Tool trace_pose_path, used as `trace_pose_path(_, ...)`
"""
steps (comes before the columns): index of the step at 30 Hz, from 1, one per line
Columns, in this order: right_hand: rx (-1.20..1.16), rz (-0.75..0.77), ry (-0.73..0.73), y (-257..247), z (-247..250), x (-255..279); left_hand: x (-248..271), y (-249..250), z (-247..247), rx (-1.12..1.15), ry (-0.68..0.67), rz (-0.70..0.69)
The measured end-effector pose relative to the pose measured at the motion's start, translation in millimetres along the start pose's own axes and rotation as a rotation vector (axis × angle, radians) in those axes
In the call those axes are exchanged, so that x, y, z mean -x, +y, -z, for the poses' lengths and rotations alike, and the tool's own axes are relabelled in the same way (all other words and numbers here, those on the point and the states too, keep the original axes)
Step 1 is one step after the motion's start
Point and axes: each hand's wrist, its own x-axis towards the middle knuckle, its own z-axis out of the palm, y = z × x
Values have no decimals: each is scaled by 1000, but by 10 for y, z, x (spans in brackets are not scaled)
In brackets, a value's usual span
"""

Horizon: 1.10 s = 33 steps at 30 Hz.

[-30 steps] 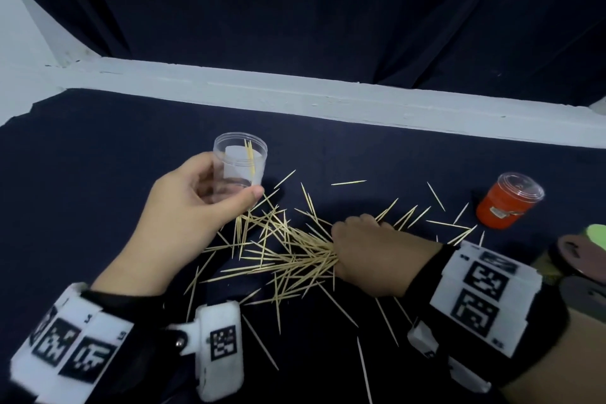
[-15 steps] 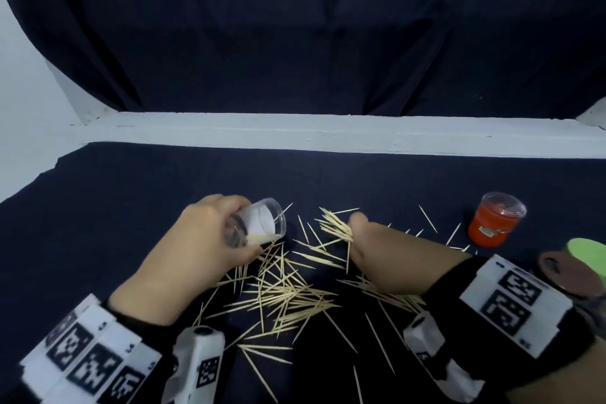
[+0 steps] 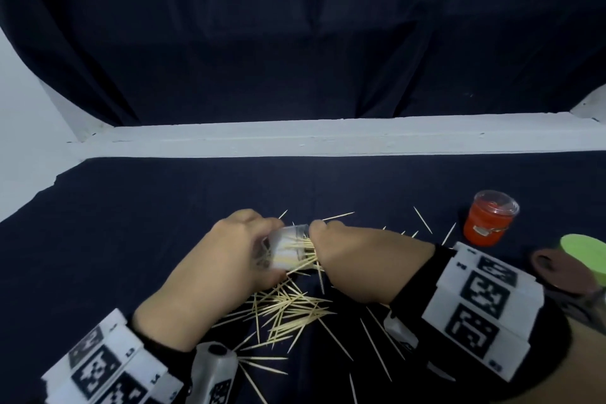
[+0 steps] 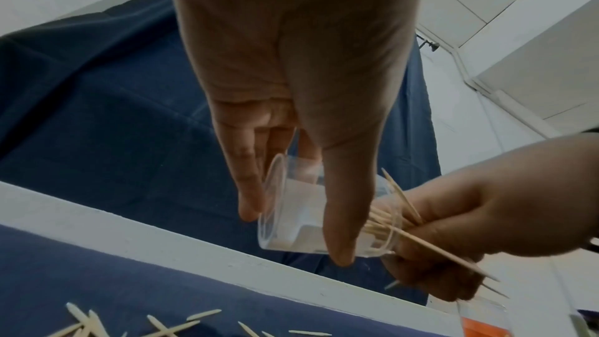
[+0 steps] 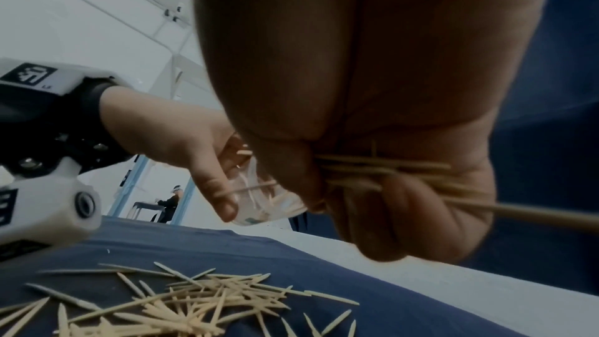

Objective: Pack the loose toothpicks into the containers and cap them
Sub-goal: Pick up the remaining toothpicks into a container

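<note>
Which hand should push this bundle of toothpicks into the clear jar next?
Right. The right hand already grips the bundle of wooden toothpicks, their tips at the mouth of the clear plastic jar. The left hand is occupied holding that jar tilted on its side.

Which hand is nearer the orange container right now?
Right. The right hand holds a bunch of toothpicks at the clear container, on the side toward the orange container. The left hand, gripping the clear container, is farther away.
</note>
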Motion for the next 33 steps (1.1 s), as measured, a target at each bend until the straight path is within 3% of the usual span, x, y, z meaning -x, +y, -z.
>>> trace_pose_path(6,-263,-35,99,93,155,-182,-27,6,-36,18,21,31)
trace_pose_path(14,-761,88,221,199,187,-93,-17,-10,-59,80,62,37)
trace_pose_path(17,-874,131,332,253,187,-81,-9,12,-39,132,77,46)
trace_pose_path(21,-935,188,361,273,187,-77,-8,29,-39,186,75,52)
trace_pose_path(23,-942,188,453,276,201,-62,-6,16,-41,224,90,68)
trace_pose_path(26,-829,19,593,369,222,-37,25,-28,-12,274,140,125)
trace_pose_path(27,-717,-77,529,406,226,-19,36,-40,6,297,150,142)
trace_pose_path(29,-359,-278,200,459,175,14,66,-38,36,367,140,167)
trace_pose_path(31,-51,-351,-161,454,55,29,90,-36,56,381,134,170)
trace_pose_path(33,68,-380,-322,414,-66,27,108,-44,89,364,157,169)
